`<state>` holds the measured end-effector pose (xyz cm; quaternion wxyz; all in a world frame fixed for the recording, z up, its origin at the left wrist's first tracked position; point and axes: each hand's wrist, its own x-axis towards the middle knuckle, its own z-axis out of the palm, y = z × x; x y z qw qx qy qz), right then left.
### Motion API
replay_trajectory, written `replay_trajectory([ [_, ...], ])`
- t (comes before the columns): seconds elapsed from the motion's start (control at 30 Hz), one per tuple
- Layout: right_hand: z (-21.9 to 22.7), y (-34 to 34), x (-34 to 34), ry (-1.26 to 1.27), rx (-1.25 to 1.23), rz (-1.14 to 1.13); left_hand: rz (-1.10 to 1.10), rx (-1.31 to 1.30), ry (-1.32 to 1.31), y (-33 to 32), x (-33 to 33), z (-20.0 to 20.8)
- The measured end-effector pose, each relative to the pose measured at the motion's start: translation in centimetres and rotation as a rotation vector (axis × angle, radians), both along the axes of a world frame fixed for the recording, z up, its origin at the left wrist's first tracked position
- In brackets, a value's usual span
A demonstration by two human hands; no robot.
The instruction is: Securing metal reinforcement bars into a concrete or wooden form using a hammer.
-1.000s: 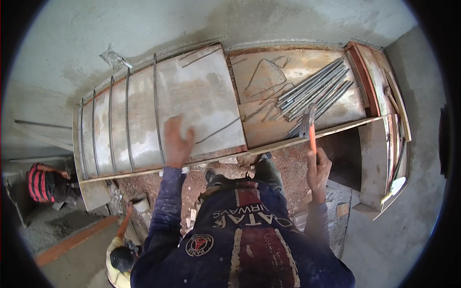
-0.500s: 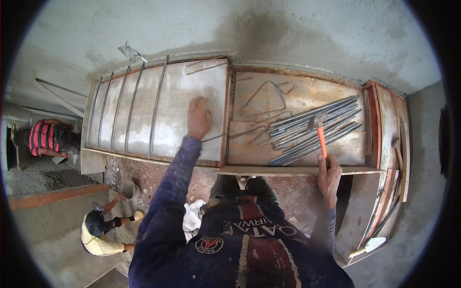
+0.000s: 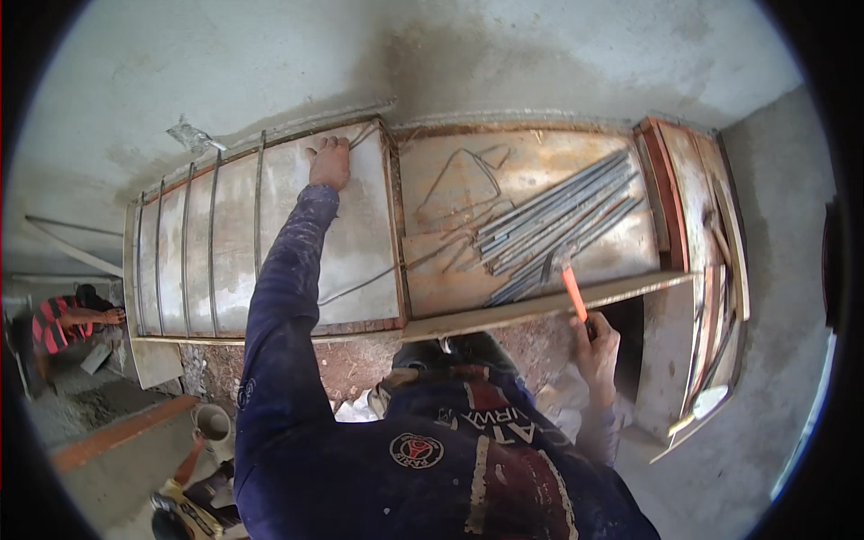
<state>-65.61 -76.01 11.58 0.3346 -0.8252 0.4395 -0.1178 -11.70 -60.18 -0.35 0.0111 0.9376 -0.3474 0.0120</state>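
My left hand (image 3: 329, 164) reaches to the far side of the pale left-hand form panel (image 3: 360, 243). Its fingers are curled over one end of a thin steel rod (image 3: 364, 135) lying near the panel's far right corner. In my right hand (image 3: 596, 351) is a hammer (image 3: 572, 290) with an orange handle, gripped low, its head tilted up over the near edge of the right-hand panel. Beyond the hammer head, a bundle of cut steel bars (image 3: 558, 216) lies slantwise on the right-hand panel (image 3: 621, 247).
Several steel bars (image 3: 213, 243) cross the left panel. A bent wire (image 3: 450, 175) lies behind the bundle. Boards (image 3: 733, 243) and a trowel (image 3: 709, 400) are at the right. Lower left, one person (image 3: 184, 508) reaches to a bucket (image 3: 213, 421); another (image 3: 63, 319) works farther off.
My left hand has moved away from me to the panel's far side and curled over the rod end. The hammer has come nearer to me. The whole view has shifted.
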Motion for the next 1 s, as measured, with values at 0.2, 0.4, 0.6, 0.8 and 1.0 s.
replay_trajectory([
  [0.2, -0.2, 4.1, 0.3, -0.036, 0.0, -0.15, -0.213, -0.376, 0.249, 0.9, -7.8, 1.7],
  [0.4, -0.6, 7.0, 1.0, -0.071, 0.044, -0.228, -0.38, -0.158, 0.396, 5.8, -18.3, 4.1],
  [0.6, -0.8, 6.7, 0.7, -0.052, 0.086, -0.193, -0.444, 0.087, 0.294, 5.7, -20.5, 2.4],
  [0.8, -1.5, 2.7, -0.4, -0.089, 0.05, -0.157, -0.334, -0.269, 0.216, 1.2, -19.1, 5.9],
  [1.0, -1.3, -4.6, -1.8, -0.167, 0.018, -0.107, -0.308, -0.532, 0.011, -10.9, -15.9, 5.4],
])
